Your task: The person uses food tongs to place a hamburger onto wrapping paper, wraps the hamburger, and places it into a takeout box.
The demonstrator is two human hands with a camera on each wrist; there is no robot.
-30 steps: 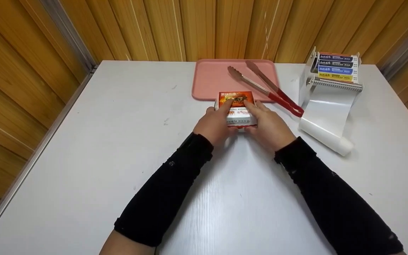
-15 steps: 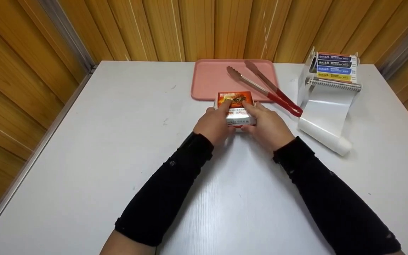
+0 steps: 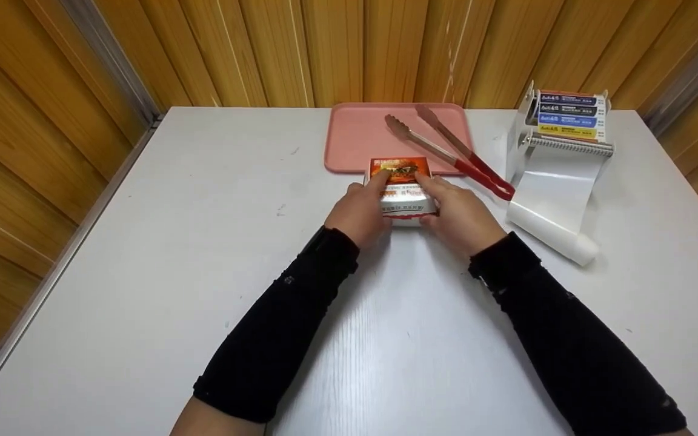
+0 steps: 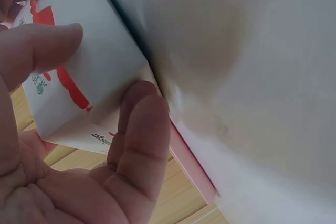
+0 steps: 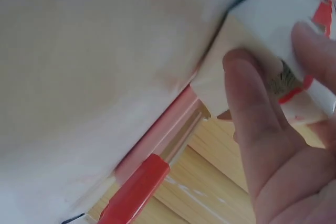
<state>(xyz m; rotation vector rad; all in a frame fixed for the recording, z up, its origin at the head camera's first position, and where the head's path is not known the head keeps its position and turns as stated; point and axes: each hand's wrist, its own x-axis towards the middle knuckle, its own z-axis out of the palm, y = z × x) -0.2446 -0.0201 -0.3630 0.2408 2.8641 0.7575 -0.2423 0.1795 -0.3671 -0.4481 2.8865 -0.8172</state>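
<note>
A small cardboard burger box (image 3: 405, 192), orange-red with a burger picture on its lid and white on the front, stands on the white table. My left hand (image 3: 358, 212) grips its left side and my right hand (image 3: 461, 215) its right side. An index finger of each hand reaches onto the lid, and the thumbs lie at the front. In the left wrist view, the left fingers touch the white side of the box (image 4: 92, 72), which bears a red stripe. The right wrist view shows the right fingers against the opposite side of the box (image 5: 262, 14). The lid appears closed.
Behind the box lies a pink tray (image 3: 355, 142) with metal tongs (image 3: 476, 163) resting across it, their red handles over its right edge. To the right stands a label-roll dispenser (image 3: 567, 118) with a white roll (image 3: 552, 233) unrolled in front. A wood-panel wall (image 3: 337, 54) borders the table.
My left hand has shifted slightly left, so more of the box's front shows between the hands. The right hand keeps its hold, and the box stays in nearly the same place.
</note>
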